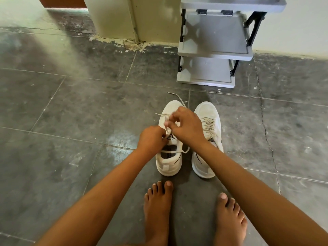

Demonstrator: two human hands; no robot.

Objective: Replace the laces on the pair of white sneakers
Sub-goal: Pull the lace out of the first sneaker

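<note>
White sneaker (pixel 168 166): loosened cream lace (pixel 178 100) pinched by left hand (pixel 152 139), right hand (pixel 186 126).

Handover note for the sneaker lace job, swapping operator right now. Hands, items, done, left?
Left hand: grip pinches the lace by the tongue of the left sneaker.
Right hand: pinches the same lace further up.
Both sneakers stand side by side on the floor, toes pointing away.
The right sneaker is fully laced.
Done: left lace untied and loosened, one end trailing past the toe.
Left: pull it out, strip the right sneaker, thread new laces. No new laces in view.
</note>
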